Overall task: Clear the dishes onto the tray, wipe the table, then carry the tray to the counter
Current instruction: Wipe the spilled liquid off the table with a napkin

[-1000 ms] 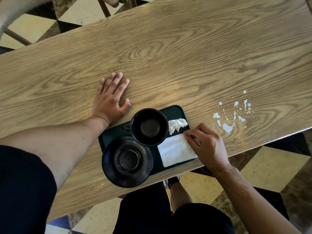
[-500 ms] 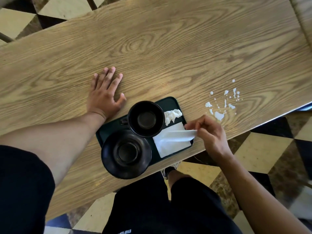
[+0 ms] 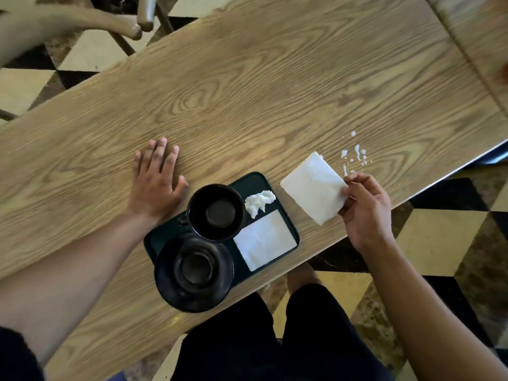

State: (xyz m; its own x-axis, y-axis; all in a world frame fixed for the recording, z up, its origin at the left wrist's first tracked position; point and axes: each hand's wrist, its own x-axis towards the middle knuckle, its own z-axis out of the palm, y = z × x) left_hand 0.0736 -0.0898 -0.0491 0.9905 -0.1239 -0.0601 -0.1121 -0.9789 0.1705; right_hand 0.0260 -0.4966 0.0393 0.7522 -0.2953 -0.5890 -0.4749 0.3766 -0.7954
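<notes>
A dark green tray (image 3: 259,180) lies at the near edge of the wooden table (image 3: 247,92). On it stand a black cup (image 3: 215,212) and a black saucer (image 3: 194,272), with a crumpled white tissue (image 3: 259,202) and a flat white napkin (image 3: 265,240) beside them. My right hand (image 3: 367,210) pinches a second white napkin (image 3: 313,187) by its corner, held just right of the tray. A white spill (image 3: 354,155) dots the table just beyond that napkin. My left hand (image 3: 156,180) rests flat on the table, left of the tray.
A wooden chair (image 3: 134,26) stands beyond the table's far left edge. A second wooden tabletop (image 3: 486,42) adjoins at the upper right. The floor below has a checkered tile pattern (image 3: 439,235). My legs in dark shorts are under the near edge.
My right hand has lifted one napkin off the tray and carried it to the right, toward the spill. Another napkin stays on the tray. My left hand has stayed flat.
</notes>
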